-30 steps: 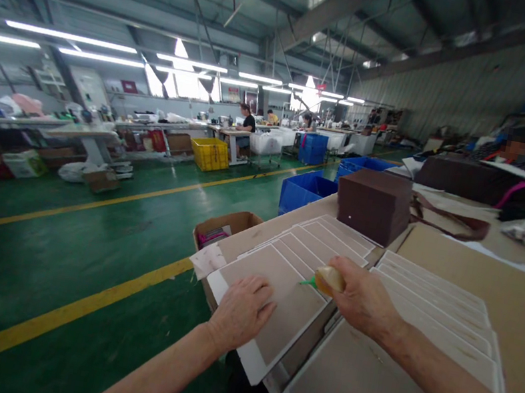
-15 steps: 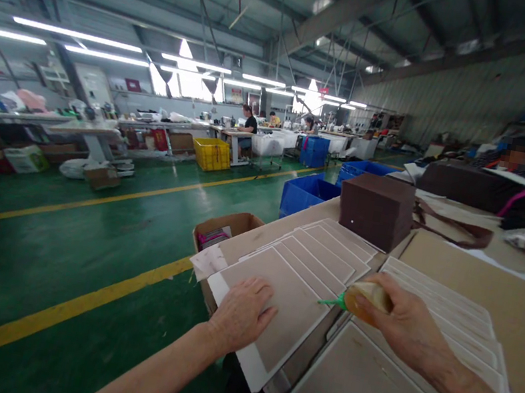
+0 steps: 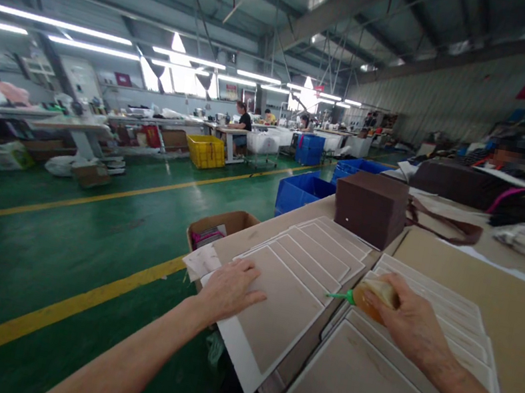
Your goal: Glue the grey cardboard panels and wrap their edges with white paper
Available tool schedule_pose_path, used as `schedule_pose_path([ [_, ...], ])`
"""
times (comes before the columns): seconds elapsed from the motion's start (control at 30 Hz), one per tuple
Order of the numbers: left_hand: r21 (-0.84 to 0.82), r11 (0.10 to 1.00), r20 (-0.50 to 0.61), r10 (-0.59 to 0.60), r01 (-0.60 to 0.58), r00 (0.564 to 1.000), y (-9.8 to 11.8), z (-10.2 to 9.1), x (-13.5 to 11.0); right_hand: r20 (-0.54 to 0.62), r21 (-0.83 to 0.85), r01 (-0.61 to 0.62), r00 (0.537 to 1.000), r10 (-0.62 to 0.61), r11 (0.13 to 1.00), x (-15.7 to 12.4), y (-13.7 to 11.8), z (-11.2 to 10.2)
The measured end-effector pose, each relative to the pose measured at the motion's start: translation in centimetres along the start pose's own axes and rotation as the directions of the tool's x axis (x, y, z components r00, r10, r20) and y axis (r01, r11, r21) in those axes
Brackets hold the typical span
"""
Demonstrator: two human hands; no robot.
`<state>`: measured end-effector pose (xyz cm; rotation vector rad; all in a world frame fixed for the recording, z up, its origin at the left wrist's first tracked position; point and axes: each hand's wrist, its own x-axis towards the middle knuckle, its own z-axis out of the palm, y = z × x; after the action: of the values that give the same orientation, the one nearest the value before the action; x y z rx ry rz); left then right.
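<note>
My right hand [image 3: 408, 310] is wrapped round a squeeze bottle [image 3: 375, 299] of amber liquid, likely glue by its look. Its thin green nozzle points left, over the right edge of the nearest grey-beige panel [image 3: 268, 306]. On that panel's left side my left hand [image 3: 232, 289] lies with fingers stretched and thumb apart. Behind it, several more white-edged panels [image 3: 330, 242] overlap in a row. To the right, beneath my right hand and forearm, another overlapping row of such panels [image 3: 376, 386] shows brownish smears.
A dark brown box [image 3: 369, 208] stands at the table's far end, with a brown strap [image 3: 445, 225] beside it. Blue crates [image 3: 306, 194] and an open cardboard box [image 3: 225, 220] stand along the table's left side. A person [image 3: 241, 121] sits farther off.
My left hand has slid left across the panel towards its edge, fingers still stretched. The bottle stays in my right hand, its nozzle now pointing more level. The whole view has shifted slightly.
</note>
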<state>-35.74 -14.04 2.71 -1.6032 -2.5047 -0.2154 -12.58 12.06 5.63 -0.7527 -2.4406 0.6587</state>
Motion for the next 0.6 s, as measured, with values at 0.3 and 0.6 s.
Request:
schedule_pose_path([
  [0.3,0.072,0.995,-0.029,-0.073,0.075,0.997,1.1,1.0,-0.3,0.064,0.011,0.107,0.992,-0.108,0.994,0.5,-0.9,0.5],
  [0.6,0.134,0.983,-0.047,-0.123,0.128,0.991,2.3,1.5,-0.1,0.069,-0.056,0.202,0.978,-0.198,0.978,2.2,-3.2,2.0],
])
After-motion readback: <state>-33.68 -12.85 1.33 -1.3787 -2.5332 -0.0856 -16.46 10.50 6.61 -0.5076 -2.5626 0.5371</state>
